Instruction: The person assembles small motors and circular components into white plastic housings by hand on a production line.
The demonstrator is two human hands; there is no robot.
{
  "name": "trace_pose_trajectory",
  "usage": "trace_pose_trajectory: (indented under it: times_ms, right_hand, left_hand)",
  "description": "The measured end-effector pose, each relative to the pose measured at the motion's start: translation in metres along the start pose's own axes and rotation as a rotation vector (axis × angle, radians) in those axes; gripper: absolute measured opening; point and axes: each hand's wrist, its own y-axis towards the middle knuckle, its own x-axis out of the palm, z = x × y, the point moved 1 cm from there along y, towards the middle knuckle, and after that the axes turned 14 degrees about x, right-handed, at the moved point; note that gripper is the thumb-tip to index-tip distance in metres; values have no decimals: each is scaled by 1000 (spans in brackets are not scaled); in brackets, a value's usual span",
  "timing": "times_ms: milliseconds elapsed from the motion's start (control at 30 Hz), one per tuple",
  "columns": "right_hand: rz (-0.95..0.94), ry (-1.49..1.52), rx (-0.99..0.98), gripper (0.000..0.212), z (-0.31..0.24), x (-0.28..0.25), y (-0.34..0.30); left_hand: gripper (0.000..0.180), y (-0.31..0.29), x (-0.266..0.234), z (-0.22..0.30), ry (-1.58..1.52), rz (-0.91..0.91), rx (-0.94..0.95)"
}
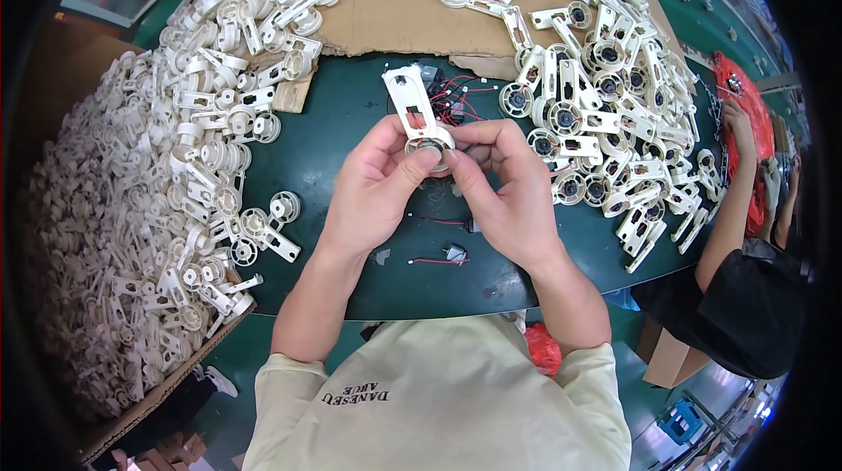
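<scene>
Both hands hold one white plastic housing (410, 101) above the middle of the green table. It has a long slotted arm pointing away from me and a round end toward me. My left hand (368, 190) is closed on the left side of the round end, thumb pressed on it. My right hand (516, 195) pinches the right side of that round end. A dark round part (433, 148) shows inside the ring, partly covered by my thumbs. Beyond the housing lie small motors (431, 74) with red and black wires. A loose motor (455, 253) with a red wire lies nearer me.
A large heap of white housings (149, 208) fills a cardboard box at the left. More housings with dark centres (605, 111) are piled at the right. Cardboard (395, 19) covers the far table (342, 287). Another person's arm (732, 190) reaches toward a red bag (745, 129).
</scene>
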Motion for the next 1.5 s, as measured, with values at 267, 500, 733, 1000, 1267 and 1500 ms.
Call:
trace_pose_trajectory:
  times_ms: [267,500,733,1000,1267,1500]
  right_hand:
    - [-65,326,195,20,-3,-7,8]
    - [-130,497,318,25,-11,-2,5]
    - [-118,429,336,23,1,-3,6]
    - [-217,638,398,23,-8,-8,8]
    - [-51,36,3,27,-1,-1,1]
    - [-126,219,40,24,4,5,5]
  left_hand:
    - [36,-1,9,7,226,14,41]
    - [34,-5,20,-1,317,47,140]
    - [32,-7,25,-8,533,12,291]
    - [28,-6,23,-6,405,8,241]
    - [23,-3,16,1,328,-21,277]
    - [20,-5,12,1,487,-1,336]
